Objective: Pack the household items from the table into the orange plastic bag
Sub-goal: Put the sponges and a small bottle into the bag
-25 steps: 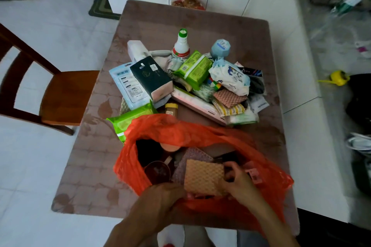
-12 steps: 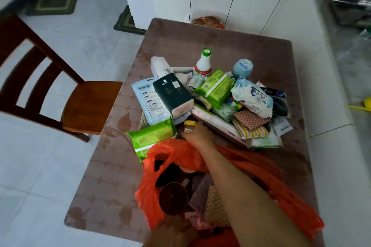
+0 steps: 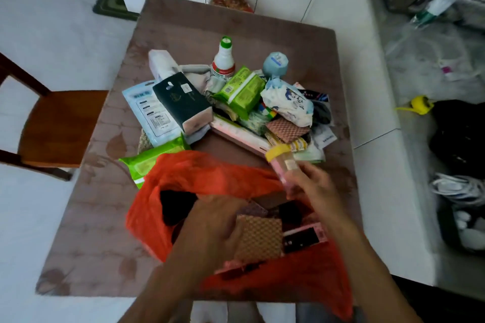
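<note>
Gripping a yellow-capped bottle point(image 3: 282, 162), right hand point(image 3: 312, 183) hovers over orange bag point(image 3: 210, 178).

Right hand point(image 3: 312, 183) motion-blurred; its grip covers the lower end of the yellow-capped bottle point(image 3: 282, 161), label unreadable. Left hand point(image 3: 212, 228) blurred, fingertips out of sight inside the orange plastic bag point(image 3: 210, 176); whether they hold anything cannot be told. Bag's near right corner cut by the bottom edge. Dark items in the bag's mouth not identifiable. Print on the pale blue packet point(image 3: 151, 113) too small to read. Wooden chair point(image 3: 52, 123) cut by the left edge.
</note>
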Motion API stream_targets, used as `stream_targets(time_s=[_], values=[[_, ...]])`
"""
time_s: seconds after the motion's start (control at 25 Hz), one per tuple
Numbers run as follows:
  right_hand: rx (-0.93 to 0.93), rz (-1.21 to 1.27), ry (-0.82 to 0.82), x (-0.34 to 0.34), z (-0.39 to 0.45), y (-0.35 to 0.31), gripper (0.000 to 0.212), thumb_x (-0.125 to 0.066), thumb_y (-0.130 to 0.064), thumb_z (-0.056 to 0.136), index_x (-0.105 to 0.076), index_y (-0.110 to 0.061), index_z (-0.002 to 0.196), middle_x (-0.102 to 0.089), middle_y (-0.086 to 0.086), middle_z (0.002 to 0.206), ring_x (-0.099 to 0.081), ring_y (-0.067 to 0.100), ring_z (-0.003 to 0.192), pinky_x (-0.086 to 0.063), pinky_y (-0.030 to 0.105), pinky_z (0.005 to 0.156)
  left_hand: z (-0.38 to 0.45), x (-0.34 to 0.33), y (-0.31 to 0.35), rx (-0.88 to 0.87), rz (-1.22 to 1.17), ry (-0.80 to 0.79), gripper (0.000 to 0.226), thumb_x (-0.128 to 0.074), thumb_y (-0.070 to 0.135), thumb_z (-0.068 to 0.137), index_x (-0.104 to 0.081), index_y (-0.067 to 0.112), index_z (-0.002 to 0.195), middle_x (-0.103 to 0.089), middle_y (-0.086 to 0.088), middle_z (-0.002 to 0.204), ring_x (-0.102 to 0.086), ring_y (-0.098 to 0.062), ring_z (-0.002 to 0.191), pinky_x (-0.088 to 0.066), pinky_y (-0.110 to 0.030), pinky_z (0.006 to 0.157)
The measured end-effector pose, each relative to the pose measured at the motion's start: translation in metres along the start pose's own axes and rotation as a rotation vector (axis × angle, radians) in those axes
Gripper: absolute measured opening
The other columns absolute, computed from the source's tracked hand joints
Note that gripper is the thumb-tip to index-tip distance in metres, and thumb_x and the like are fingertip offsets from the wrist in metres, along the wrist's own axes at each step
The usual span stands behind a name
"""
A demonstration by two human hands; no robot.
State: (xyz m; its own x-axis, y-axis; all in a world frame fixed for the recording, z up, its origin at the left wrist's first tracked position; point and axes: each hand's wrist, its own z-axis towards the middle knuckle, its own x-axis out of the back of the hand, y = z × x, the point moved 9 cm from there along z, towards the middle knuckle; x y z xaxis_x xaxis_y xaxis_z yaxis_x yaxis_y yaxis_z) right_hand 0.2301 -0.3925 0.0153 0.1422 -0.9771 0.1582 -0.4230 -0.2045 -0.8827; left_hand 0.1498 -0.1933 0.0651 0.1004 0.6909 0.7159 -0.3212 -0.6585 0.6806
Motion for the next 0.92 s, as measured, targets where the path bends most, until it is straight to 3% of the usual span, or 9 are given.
stream_targets(time_s=[0.04, 0.12, 0.2, 0.36, 0.52, 0.6, 0.72, 0.8, 0.92], values=[[-0.023, -0.021, -0.006, 0.013, -0.02, 0.014, 0.032, -0.075, -0.041, 0.068, -0.075, -0.039, 0.1, -0.077, -0.006, 0.083, -0.069, 0.008, 0.066, -0.053, 0.022, 0.054, 0.023, -0.002, -0.002, -0.023, 0.179, -0.001, 0.042, -0.061, 0.023, 0.076, -0.06, 0.029, 0.117, -0.064, 0.0, 0.122, -0.057, -0.021, 0.109, -0.044, -0.036, 0.083], [-0.111, -0.044, -0.006, 0.027, -0.041, 0.048, 0.029, -0.074, -0.027, 0.071, -0.076, -0.04, 0.097, -0.077, -0.006, 0.088, -0.072, 0.009, 0.074, -0.058, 0.03, 0.063, 0.067, -0.027, -0.028, 0.055, 0.456, -0.243, 0.062, -0.058, 0.021, 0.076, -0.046, 0.024, 0.137, -0.038, -0.008, 0.15, -0.04, -0.028, 0.13, -0.037, -0.042, 0.091], [-0.179, -0.09, -0.01, 0.027, -0.05, 0.078, 0.024, -0.074, -0.024, 0.075, -0.076, -0.034, 0.097, -0.077, -0.003, 0.096, -0.072, 0.011, 0.083, -0.058, 0.034, 0.076, 0.082, -0.046, -0.054, 0.153, 0.467, -0.447, 0.059, -0.059, 0.025, 0.081, -0.045, 0.022, 0.138, -0.045, -0.008, 0.146, -0.045, -0.026, 0.128, -0.037, -0.037, 0.092], [0.006, -0.366, 0.068, 0.031, -0.051, 0.093, 0.036, -0.081, -0.017, 0.079, -0.066, -0.028, 0.11, -0.068, 0.002, 0.113, -0.064, 0.003, 0.099, -0.05, 0.014, 0.077, 0.102, -0.017, -0.045, 0.137, 0.085, -0.107, 0.015, -0.067, 0.016, 0.079, -0.071, 0.019, 0.093, -0.073, -0.003, 0.087, -0.067, -0.025, 0.08, -0.048, -0.033, 0.066], [-0.044, -0.889, 0.236, 0.039, -0.046, 0.082, 0.057, -0.067, -0.016, 0.089, -0.05, -0.014, 0.144, -0.057, 0.013, 0.141, -0.057, 0.03, 0.123, -0.048, 0.038, 0.099, 0.101, 0.014, -0.037, 0.194, -0.011, 0.151, 0.011, -0.066, 0.017, 0.082, -0.067, 0.025, 0.09, -0.069, 0.008, 0.081, -0.06, -0.012, 0.065, -0.047, -0.029, 0.059], [0.035, -1.027, 0.34, 0.044, -0.048, 0.055, 0.05, -0.065, -0.017, 0.089, -0.056, -0.016, 0.138, -0.066, 0.01, 0.129, -0.067, 0.031, 0.106, -0.055, 0.037, 0.082, 0.096, 0.007, -0.036, 0.203, 0.013, 0.123, 0.011, -0.069, 0.015, 0.082, -0.067, 0.023, 0.089, -0.069, 0.007, 0.082, -0.06, -0.014, 0.066, -0.049, -0.031, 0.06], [0.476, -0.868, 0.412, 0.033, -0.047, -0.019, 0.023, -0.063, -0.021, 0.086, -0.067, -0.021, 0.108, -0.074, -0.005, 0.088, -0.064, 0.007, 0.071, -0.045, 0.011, 0.059, 0.085, 0.0, -0.037, 0.237, 0.02, 0.102, 0.01, -0.071, 0.014, 0.081, -0.068, 0.021, 0.087, -0.07, 0.005, 0.08, -0.06, -0.013, 0.063, -0.051, -0.034, 0.059], [0.595, -0.769, 0.376, 0.021, -0.014, -0.055, 0.024, -0.057, -0.023, 0.088, -0.064, -0.019, 0.111, -0.071, -0.003, 0.098, -0.061, 0.009, 0.086, -0.047, 0.017, 0.07, 0.081, 0.001, -0.036, 0.252, 0.015, 0.118, 0.011, -0.071, 0.015, 0.082, -0.065, 0.022, 0.086, -0.069, 0.008, 0.078, -0.059, -0.01, 0.06, -0.05, -0.034, 0.056], [0.308, -0.929, 0.269, 0.007, 0.084, -0.054, 0.054, -0.06, -0.028, 0.091, -0.045, -0.013, 0.141, -0.051, 0.009, 0.143, -0.047, 0.028, 0.127, -0.042, 0.04, 0.1, 0.081, 0.009, -0.034, 0.225, 0.0, 0.133, 0.021, -0.066, 0.003, 0.081, -0.053, 0.02, 0.081, -0.062, 0.007, 0.07, -0.056, -0.012, 0.058, -0.045, -0.034, 0.051]])
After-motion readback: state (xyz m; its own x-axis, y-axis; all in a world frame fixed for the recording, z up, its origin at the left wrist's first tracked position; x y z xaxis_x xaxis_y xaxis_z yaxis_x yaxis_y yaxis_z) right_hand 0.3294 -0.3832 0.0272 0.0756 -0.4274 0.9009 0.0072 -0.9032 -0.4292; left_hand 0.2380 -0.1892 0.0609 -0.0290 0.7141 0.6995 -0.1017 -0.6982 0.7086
